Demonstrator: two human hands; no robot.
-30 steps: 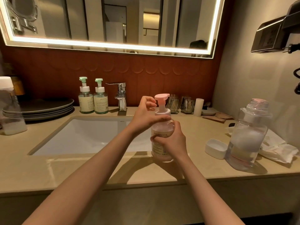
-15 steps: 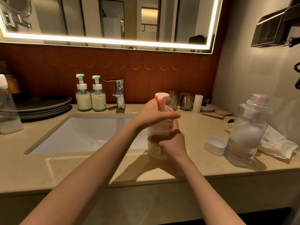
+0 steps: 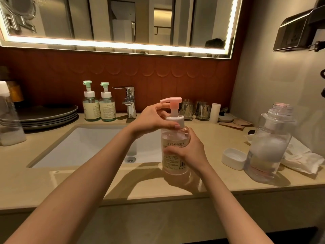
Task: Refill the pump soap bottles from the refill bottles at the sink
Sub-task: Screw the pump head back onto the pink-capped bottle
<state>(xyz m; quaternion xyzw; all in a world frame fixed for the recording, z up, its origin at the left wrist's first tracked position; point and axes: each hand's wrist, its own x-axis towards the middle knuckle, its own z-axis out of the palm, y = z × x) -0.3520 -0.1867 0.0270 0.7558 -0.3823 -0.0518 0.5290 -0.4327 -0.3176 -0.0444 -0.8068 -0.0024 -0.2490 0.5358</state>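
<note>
A clear pump bottle point(image 3: 173, 161) with a pink pump head point(image 3: 171, 101) stands upright on the counter at the sink's right front corner. My right hand point(image 3: 189, 151) wraps its body from the right. My left hand point(image 3: 154, 119) grips the white pump collar point(image 3: 175, 120), fingers around it. A big clear refill bottle point(image 3: 268, 145) stands open to the right, its white cap point(image 3: 233, 158) lying beside it. Two green-pump bottles point(image 3: 90, 106) point(image 3: 107, 107) stand left of the faucet.
The white sink basin point(image 3: 84, 147) lies left of the bottle, with the chrome faucet point(image 3: 130, 101) behind it. Stacked grey plates point(image 3: 47, 115) and another clear bottle point(image 3: 9, 120) sit at far left. Glasses point(image 3: 202, 110), a white cup and crumpled tissue point(image 3: 302, 159) occupy the right.
My left hand has turned around the pump collar, and the pink spout now points left. The bottle stays on the counter in my right hand.
</note>
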